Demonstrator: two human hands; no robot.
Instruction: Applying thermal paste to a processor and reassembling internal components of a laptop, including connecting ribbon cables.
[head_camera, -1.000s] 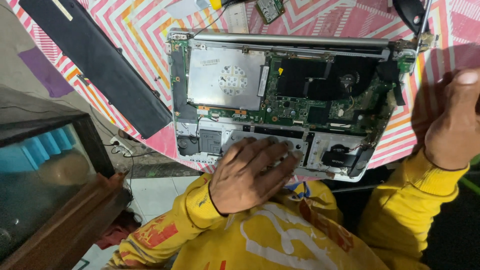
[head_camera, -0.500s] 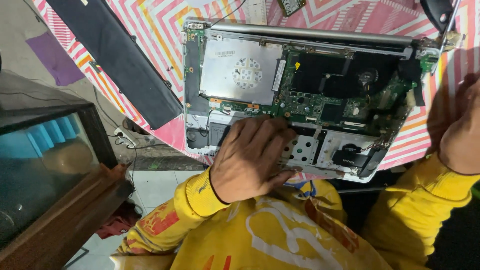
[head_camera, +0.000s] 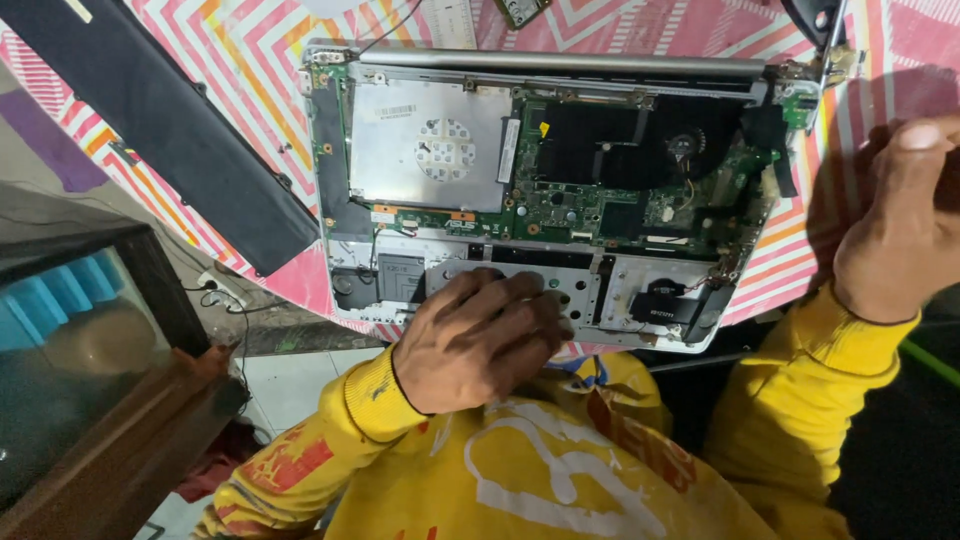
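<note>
An opened laptop (head_camera: 560, 190) lies bottom-up on the tabletop (head_camera: 250, 60), which is covered with a pink, white and orange zigzag cloth; its back cover is off, baring a green circuit board (head_camera: 560, 210), a silver metal plate (head_camera: 430, 145) at the left, a black shielded area with a fan (head_camera: 685, 145) at the right, and a pale frame along the near edge. The left hand (head_camera: 480, 340) rests palm-down on that near edge of the laptop, fingers curled loosely over the frame and gripping nothing visible. The right hand (head_camera: 905, 225) is raised beside the laptop's right end, apart from it, thumb up; whether it holds anything cannot be told. Both arms wear yellow sleeves. A long black panel (head_camera: 170, 120) lies slantwise on the cloth left of the laptop. Lower left stands a dark wooden cabinet (head_camera: 90, 400).
</note>
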